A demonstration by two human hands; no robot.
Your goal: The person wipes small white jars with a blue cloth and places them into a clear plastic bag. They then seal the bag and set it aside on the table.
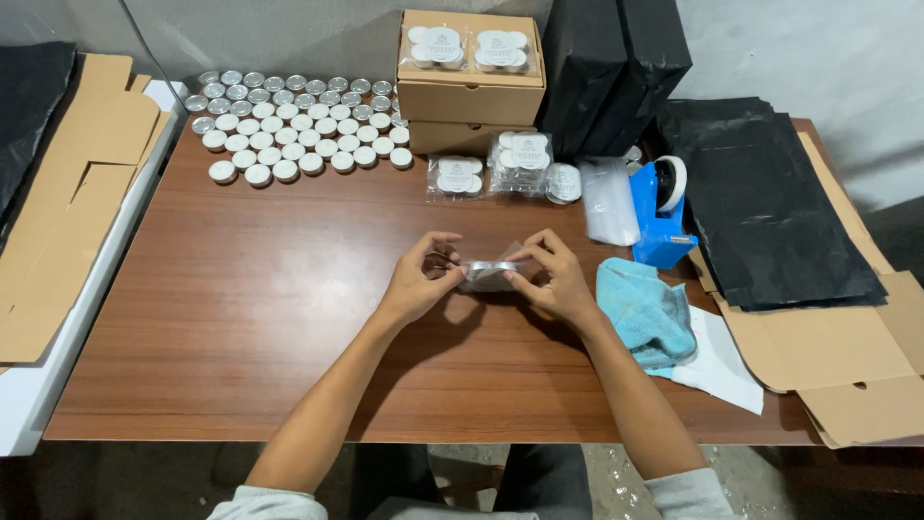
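**Both hands on a small clear pack at mid-counter**

Near edge first: the two forearms come in over the wooden counter [241, 318] and meet around the middle. The left hand [419, 279] and right hand [553, 279] pinch a small clear pack of tealights [489, 273] between them – fingers [445, 258] closed on its ends, held just above the surface.

Just right of the right hand sits a light blue cloth [647, 313] on a white sheet [724, 371], with flat cardboard [847, 366] further right. Beyond that is a blue tape dispenser [662, 217] and a stack of black bags [760, 202].

Farther back – finished clear packs [500, 169] at centre, loose tealights [298, 120] in rows at far left, and stacked cardboard boxes [470, 91] with two packs on top.
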